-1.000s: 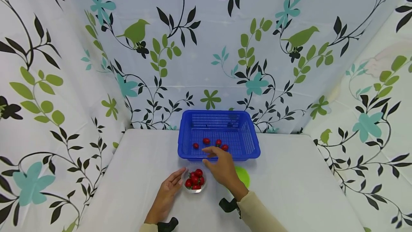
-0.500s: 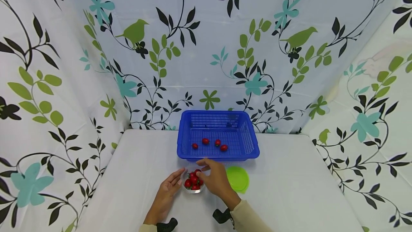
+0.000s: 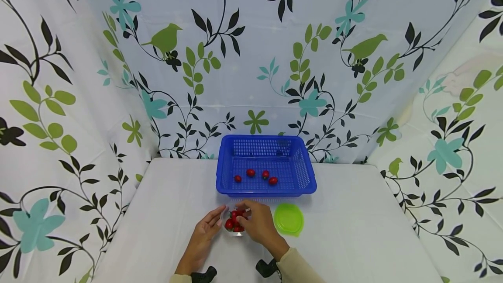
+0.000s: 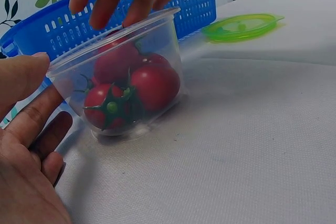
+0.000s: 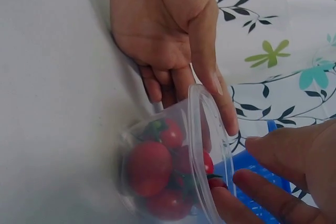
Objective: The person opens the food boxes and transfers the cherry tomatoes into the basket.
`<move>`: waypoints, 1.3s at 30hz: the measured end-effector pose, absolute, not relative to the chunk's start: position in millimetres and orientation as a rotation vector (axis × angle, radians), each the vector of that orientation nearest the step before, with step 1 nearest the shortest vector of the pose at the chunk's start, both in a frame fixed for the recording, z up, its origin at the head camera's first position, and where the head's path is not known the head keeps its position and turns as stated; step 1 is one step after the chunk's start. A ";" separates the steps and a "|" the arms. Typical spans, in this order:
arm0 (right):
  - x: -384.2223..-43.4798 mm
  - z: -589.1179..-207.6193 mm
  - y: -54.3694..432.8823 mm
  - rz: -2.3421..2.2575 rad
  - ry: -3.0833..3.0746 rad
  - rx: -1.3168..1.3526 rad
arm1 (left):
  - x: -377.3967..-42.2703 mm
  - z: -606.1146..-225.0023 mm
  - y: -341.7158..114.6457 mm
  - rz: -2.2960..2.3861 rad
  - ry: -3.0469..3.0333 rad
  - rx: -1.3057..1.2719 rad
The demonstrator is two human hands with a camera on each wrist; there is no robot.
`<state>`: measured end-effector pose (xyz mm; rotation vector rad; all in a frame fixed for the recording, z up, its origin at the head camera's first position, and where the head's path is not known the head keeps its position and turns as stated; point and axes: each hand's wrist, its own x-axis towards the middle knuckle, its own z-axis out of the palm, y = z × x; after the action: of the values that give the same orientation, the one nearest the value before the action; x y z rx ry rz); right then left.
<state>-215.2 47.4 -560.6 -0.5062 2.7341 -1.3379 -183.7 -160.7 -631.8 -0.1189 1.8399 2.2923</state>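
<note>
A small clear plastic container (image 3: 238, 234) holding several red tomatoes (image 4: 155, 86) with green stems stands at the front middle of the table. On its left side rests my left hand (image 3: 204, 232), fingers mostly straight, thumb by the rim in the left wrist view. My right hand (image 3: 258, 222) reaches over the container from the right. Its fingers (image 5: 233, 208) dip at the rim, spread apart over the upper tomatoes; part of the fingertips is hidden. Just behind, a blue basket (image 3: 306, 174) has several more tomatoes (image 3: 250, 172) on its bottom.
Right of the container lies a bright green lid (image 3: 289, 219), flat on the white table (image 3: 353, 222). A curtain (image 3: 255, 56) printed with leaves and birds surrounds the table at the back and sides.
My right hand has moved from the basket's front edge down and left to the container, uncovering the green lid. The left hand stays in place, and the tomatoes in the basket look unchanged.
</note>
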 end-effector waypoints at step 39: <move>-209.5 -582.1 18.5 -1.644 2.594 -0.370 | -184.1 -633.7 -162.0 2.311 1.821 -0.112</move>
<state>-209.5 18.5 -582.1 -0.3698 2.5941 -1.6441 -184.1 -162.0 -633.7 -0.1115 1.8205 2.3105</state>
